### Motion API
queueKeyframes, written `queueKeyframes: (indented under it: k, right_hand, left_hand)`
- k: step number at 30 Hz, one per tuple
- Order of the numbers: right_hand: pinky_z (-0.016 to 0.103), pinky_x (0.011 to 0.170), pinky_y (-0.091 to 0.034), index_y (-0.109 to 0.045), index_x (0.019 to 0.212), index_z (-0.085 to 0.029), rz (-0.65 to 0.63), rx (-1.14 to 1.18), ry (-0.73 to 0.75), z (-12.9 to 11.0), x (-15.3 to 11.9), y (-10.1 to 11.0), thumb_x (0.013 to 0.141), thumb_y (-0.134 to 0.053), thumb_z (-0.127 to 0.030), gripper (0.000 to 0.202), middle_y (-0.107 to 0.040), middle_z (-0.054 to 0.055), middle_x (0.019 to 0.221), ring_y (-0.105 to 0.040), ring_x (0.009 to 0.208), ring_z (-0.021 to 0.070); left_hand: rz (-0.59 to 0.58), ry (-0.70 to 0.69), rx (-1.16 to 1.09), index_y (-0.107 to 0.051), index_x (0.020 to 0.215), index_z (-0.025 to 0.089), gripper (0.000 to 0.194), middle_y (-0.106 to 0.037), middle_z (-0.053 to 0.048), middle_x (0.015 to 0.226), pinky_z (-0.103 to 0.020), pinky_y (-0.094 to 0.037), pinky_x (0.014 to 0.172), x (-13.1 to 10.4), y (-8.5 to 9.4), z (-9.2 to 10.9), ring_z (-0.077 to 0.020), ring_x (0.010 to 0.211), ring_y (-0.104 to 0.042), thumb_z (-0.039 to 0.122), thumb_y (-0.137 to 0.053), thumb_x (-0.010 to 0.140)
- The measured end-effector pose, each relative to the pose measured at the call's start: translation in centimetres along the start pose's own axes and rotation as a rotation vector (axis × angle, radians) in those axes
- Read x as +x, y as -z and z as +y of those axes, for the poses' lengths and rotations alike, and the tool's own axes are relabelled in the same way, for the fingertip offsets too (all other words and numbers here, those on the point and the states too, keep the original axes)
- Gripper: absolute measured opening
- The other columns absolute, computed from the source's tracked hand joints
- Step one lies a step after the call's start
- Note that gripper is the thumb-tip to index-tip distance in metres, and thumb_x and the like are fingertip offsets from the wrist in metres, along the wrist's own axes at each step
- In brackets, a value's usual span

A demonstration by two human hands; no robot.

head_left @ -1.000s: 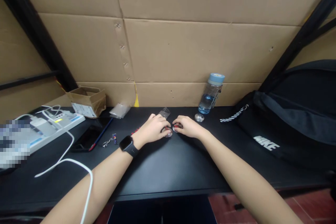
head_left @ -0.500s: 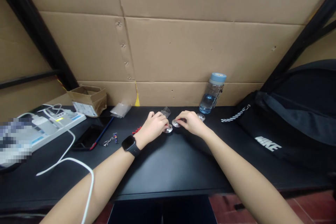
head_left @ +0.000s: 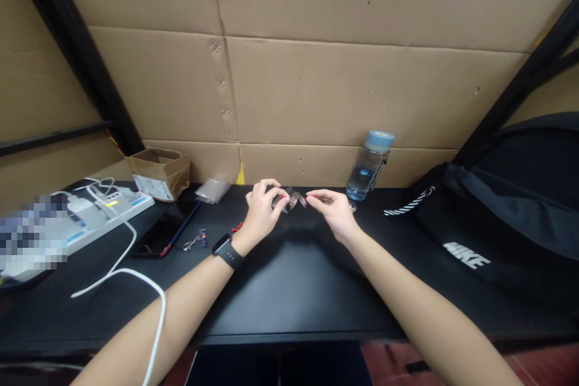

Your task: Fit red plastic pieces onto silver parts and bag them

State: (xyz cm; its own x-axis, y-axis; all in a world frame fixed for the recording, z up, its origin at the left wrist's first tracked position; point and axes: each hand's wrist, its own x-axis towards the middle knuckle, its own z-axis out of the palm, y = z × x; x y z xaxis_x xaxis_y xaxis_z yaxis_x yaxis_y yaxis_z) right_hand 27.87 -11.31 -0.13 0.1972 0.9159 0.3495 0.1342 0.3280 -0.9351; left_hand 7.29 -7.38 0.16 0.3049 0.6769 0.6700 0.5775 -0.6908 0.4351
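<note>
Both hands are meeting above the black desk (head_left: 289, 289), raised clear of its surface. The left hand (head_left: 261, 212) is curling its fingers around a small shiny round piece (head_left: 284, 204), pinching it between thumb and fingertips. The right hand (head_left: 332, 210) is pinching a second shiny round piece (head_left: 300, 199) at its fingertips, the rest of its fingers lying loosely extended. The two pieces are sitting just beside each other, between the hands — whether they are actually touching is too small to tell, and so is what exactly they are.

A black smartwatch (head_left: 225, 250) is wrapping the left wrist. Just to the outside of that wrist a small keychain (head_left: 195, 240) is lying on the desk, and further out a dark phone (head_left: 156, 236) with a red-tipped pen (head_left: 180, 228) beside it. Beyond those, well apart from the left hand, a white power strip (head_left: 97, 214) is trailing a white cable (head_left: 131, 274) across the left forearm. A small cardboard box (head_left: 159, 172) and a clear plastic bag (head_left: 211, 189) are resting against the cardboard wall (head_left: 344, 90), beyond the left hand.

Just past the right hand a water bottle (head_left: 368, 166) with a light-blue cap is standing upright — and well out on that side a black bag (head_left: 502, 217) is lying on the desk.
</note>
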Motion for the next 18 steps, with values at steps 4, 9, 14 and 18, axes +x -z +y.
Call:
queueKeyframes:
  k: [4,9,14,18]
  right_hand:
    - [0.032,0.069,-0.051,-0.079,0.092,-0.018,0.005,0.175,-0.096,0.2,-1.1,-1.8,0.069,-0.085,-0.043,0.035,-0.078,0.01,0.093,-0.07,0.083,0.0219]
    - [0.034,0.081,-0.055,-0.078,0.092,-0.019,0.0,0.357,-0.2,0.2,-1.7,-2.3,0.067,-0.088,-0.04,0.034,-0.078,0.008,0.096,-0.071,0.09,0.021]
    - [0.041,0.095,-0.054,-0.075,0.095,-0.021,-0.079,0.466,-0.331,-0.1,-1.9,-2.0,0.069,-0.087,-0.037,0.033,-0.077,0.006,0.099,-0.072,0.099,0.0214]
    - [0.049,0.096,-0.055,-0.072,0.095,-0.022,-0.134,0.562,-0.398,0.0,-1.9,-1.8,0.071,-0.087,-0.033,0.03,-0.076,0.003,0.098,-0.072,0.097,0.0211]
  left_hand:
    - [0.018,-0.001,-0.045,-0.069,0.093,0.025,0.012,-0.059,-0.006,0.121,-0.041,-0.035,0.1,-0.2,-0.3,0.7,-0.0248,0.118,-0.052,0.033,-0.06,0.095]
    - [0.015,-0.025,-0.051,-0.069,0.093,0.024,0.013,-0.06,-0.005,0.118,-0.041,-0.035,0.1,-0.5,-0.5,1.0,-0.0239,0.115,-0.053,0.033,-0.06,0.095]
    - [-0.014,-0.024,-0.041,-0.07,0.094,0.025,0.014,-0.061,-0.006,0.117,-0.042,-0.035,0.1,-0.5,-0.4,1.1,-0.0243,0.113,-0.053,0.035,-0.06,0.096]
    - [-0.046,-0.049,-0.017,-0.071,0.092,0.025,0.017,-0.063,-0.005,0.115,-0.041,-0.034,0.098,-0.6,-0.5,0.8,-0.0237,0.113,-0.052,0.035,-0.059,0.097]
